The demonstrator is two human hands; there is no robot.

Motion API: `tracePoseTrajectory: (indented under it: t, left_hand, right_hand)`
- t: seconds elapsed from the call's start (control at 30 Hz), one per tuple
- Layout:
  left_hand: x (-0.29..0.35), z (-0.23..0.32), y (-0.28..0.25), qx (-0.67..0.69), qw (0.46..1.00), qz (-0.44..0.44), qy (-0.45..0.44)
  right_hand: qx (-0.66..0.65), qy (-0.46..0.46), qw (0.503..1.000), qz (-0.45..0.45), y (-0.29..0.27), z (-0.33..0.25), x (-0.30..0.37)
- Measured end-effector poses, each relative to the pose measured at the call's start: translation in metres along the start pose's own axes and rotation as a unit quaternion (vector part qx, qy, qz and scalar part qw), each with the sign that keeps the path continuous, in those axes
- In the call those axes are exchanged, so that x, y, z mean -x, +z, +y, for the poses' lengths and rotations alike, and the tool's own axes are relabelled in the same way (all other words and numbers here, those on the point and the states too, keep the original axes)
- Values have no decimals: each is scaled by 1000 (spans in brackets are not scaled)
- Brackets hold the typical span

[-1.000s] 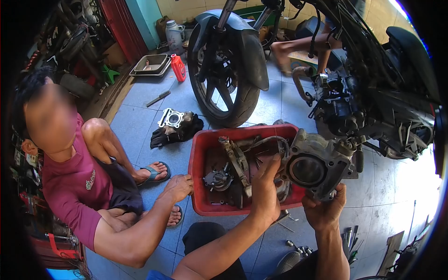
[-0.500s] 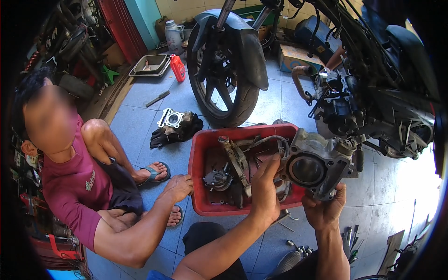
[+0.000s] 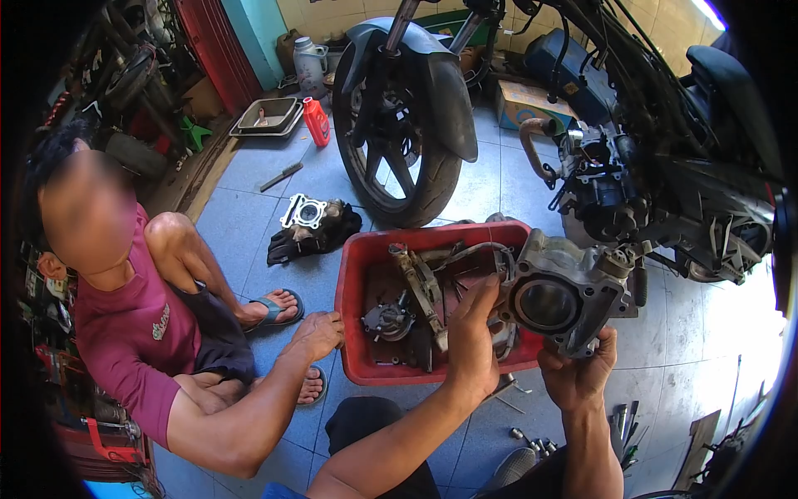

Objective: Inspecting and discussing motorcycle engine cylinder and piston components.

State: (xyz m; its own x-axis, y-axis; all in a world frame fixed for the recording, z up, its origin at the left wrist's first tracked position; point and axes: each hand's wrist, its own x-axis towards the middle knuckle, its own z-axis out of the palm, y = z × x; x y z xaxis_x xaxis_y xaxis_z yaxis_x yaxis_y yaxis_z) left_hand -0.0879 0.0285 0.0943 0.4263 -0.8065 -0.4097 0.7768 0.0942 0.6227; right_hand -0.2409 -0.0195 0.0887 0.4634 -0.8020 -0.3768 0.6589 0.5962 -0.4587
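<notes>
I hold up a grey metal engine cylinder block (image 3: 582,320) with its round dark bore facing me, tilted above the right end of a red plastic bin. My right hand (image 3: 579,370) grips its lower edge from beneath, fingertips partly hidden behind the metal. Against the block's left side rests my left hand (image 3: 474,337), fingers pointing up and partly out of sight behind it. The red bin (image 3: 353,358) contains a carburetor-like part (image 3: 389,320), a long metal bracket (image 3: 418,287) and other loose parts.
A person (image 3: 133,333) squats at left, one hand on the bin's rim. Beyond stand a motorcycle wheel (image 3: 449,179), an exposed engine (image 3: 603,179) and a red bottle (image 3: 316,122). A cylinder head with gasket (image 3: 307,212) lies on black cloth. Sockets (image 3: 540,445) lie near my shoe.
</notes>
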Motion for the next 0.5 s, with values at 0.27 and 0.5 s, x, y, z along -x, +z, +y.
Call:
tracePoseTrajectory:
  t: [0.27, 0.5]
  left_hand:
    - [0, 1, 0, -3, 1000, -1, 0]
    - [0, -1, 0, 8, 1000, -1, 0]
  right_hand:
    - [0, -4, 1000, -2, 0, 0, 0]
    - [3, -2, 1000, 4, -4, -1, -1]
